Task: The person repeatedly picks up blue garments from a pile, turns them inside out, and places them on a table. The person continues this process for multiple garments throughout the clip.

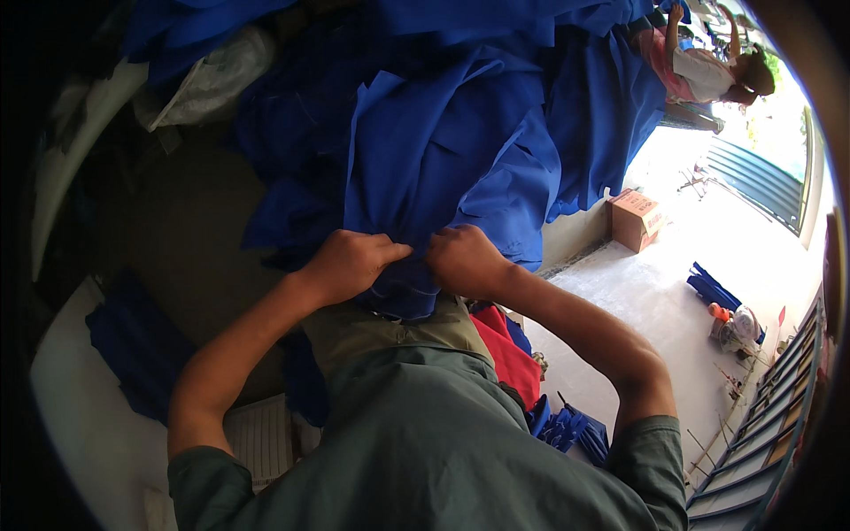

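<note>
A large heap of blue fabric (425, 152) hangs and folds in front of me, reaching down to my lap. My left hand (355, 264) pinches the cloth near its lower end, the fingers pointing right. Close by on the right, my right hand (463, 260) is closed on a gathered part of the same fabric. A short stretch of cloth lies between the two hands, and its lower edge with a pale stitched line rests at my waist. The fingertips of both hands are partly hidden in the folds.
Red cloth (508, 358) and blue folded umbrellas or cloth (578, 428) lie by my right side. A cardboard box (634, 219) stands on the pale floor. At the upper right is another person (707, 73). A white translucent bag (216, 76) sits at the upper left.
</note>
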Tool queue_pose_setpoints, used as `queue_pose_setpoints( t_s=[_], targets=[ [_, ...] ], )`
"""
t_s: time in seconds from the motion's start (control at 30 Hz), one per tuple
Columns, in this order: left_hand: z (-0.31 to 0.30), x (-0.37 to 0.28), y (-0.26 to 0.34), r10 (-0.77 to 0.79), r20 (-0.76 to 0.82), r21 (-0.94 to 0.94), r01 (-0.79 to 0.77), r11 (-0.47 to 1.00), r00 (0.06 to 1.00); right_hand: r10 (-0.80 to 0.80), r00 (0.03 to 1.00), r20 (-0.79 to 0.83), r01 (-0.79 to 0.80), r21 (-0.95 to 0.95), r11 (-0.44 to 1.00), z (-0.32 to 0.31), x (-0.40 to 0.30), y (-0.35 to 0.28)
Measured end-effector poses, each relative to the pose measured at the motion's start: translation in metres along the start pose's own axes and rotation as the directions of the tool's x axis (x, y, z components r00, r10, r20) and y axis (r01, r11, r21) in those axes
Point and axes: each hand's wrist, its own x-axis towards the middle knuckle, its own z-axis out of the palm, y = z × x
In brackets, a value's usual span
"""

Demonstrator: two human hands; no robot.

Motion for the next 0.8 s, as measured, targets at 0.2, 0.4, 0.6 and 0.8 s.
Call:
queue_pose_setpoints(
  t_s=[0.2,0.4,0.6,0.8],
  targets=[
    [0.006,-0.008,0.002,0.007,-0.063,-0.021,-0.009,1.0,0.998,0.01,0.999,0.044,-0.01,-0.002,1.0,-0.008,0.005,0.0],
    [0.006,-0.01,0.01,-0.104,-0.047,-0.13,0.097,0.987,0.994,0.055,0.997,0.047,-0.056,0.02,0.998,-0.009,0.009,0.003],
    [0.01,-0.008,0.015,-0.057,-0.129,-0.031,0.054,0.998,0.99,0.09,0.994,0.057,-0.094,0.064,0.994,-0.012,0.013,0.004],
    [0.029,-0.006,0.004,-0.019,-0.224,0.067,0.035,0.997,0.974,0.127,0.989,0.076,-0.134,0.085,0.987,-0.011,0.015,0.009]
  ],
)
